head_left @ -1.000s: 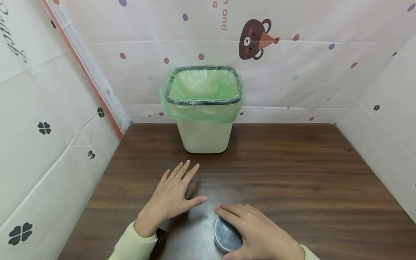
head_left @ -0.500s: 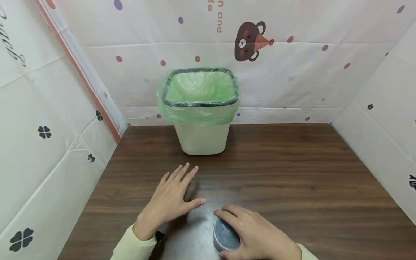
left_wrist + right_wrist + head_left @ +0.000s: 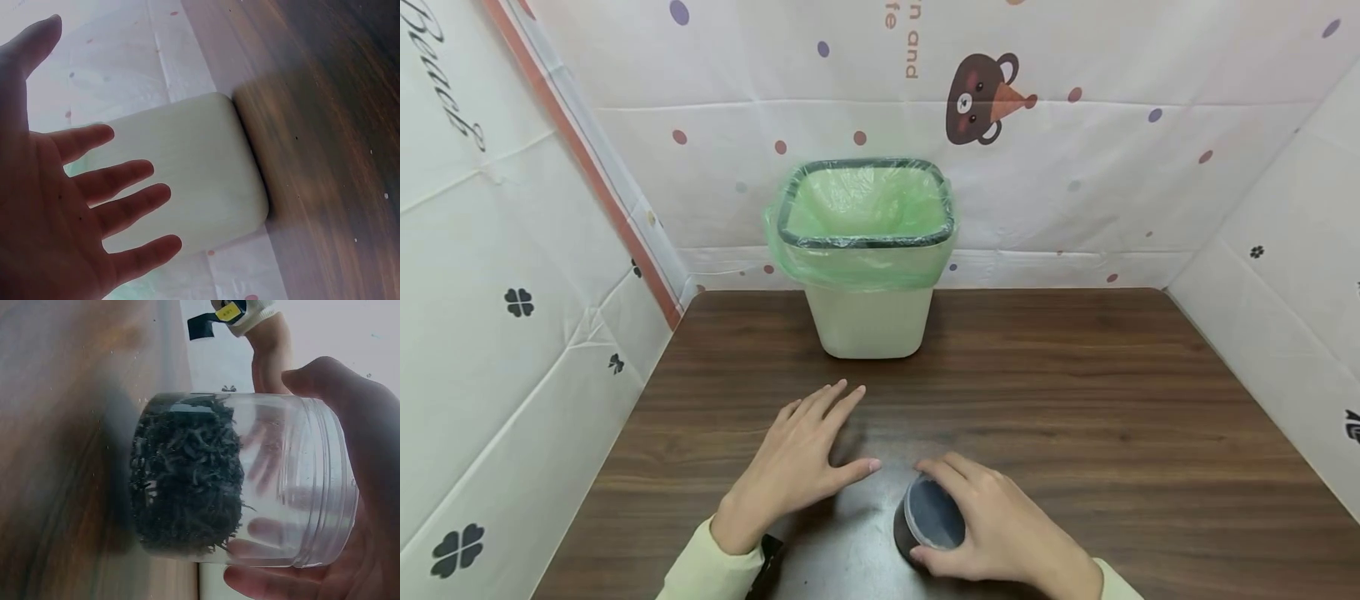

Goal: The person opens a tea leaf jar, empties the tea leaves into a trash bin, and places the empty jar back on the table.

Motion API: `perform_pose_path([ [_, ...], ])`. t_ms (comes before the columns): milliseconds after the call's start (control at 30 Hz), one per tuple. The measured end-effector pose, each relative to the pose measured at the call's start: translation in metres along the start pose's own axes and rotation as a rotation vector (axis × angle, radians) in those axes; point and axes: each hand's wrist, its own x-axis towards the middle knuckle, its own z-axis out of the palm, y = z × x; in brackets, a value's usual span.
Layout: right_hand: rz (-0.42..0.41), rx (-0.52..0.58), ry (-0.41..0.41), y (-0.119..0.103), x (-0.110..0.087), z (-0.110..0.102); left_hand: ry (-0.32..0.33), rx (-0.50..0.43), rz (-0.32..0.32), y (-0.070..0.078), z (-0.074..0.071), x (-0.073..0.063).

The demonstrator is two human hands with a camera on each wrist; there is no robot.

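Observation:
A clear round jar, a bit over half full of dark, shredded, leaf-like bits, is in my right hand. Thumb and fingers curve round its upper end, on opposite sides. From the head view the jar's round top faces up toward me, and its dark lower body shows at the left. The jar's base is close over the tabletop. My left hand is held palm down to the left of the jar, fingers spread and holding nothing. The left wrist view has those fingers in front of the bin.
A pale bin with a green plastic liner and dark rim ring stands at the table's back, beyond my left hand. Printed white sheets enclose the dark wooden table at the back and sides.
My right hand has shifted slightly up and right in the head view with the jar, baring more of its dark side. The left hand keeps almost the same pose.

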Motion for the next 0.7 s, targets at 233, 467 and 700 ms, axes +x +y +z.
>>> perform_pose_path([
  [233,0.030,0.032,0.079,0.0052,0.0020,-0.0009,0.013,-0.032,0.019,0.0028,0.0010,0.0006],
  [467,0.088,0.059,0.115,0.0061,0.0044,-0.0034,-0.028,-0.072,0.015,0.0067,0.0010,-0.0011],
  [700,0.138,0.045,0.158,0.0078,0.0085,-0.0067,-0.012,-0.097,0.036,0.0095,0.0019,-0.0011],
])
